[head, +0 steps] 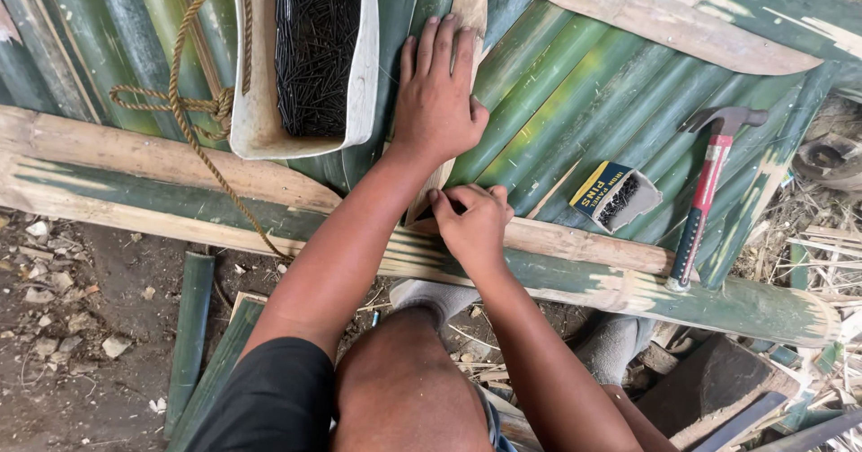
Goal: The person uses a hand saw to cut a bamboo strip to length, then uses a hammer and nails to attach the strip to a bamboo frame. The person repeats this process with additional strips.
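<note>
Pressing flat with spread fingers, the left hand (437, 102) holds a pale bamboo strip (466, 12) at upper centre. The right hand (473, 225) pinches closed at that strip's lower end, contents hidden. Hammer (708, 193) and small nail box (616, 197) lie centre right.

The nail tub (260, 111) at upper centre is cut off by the top edge. What the right hand (474, 226) pinches is hidden by its fingers. The left hand (437, 93) covers part of a pale strip (467, 3).
</note>
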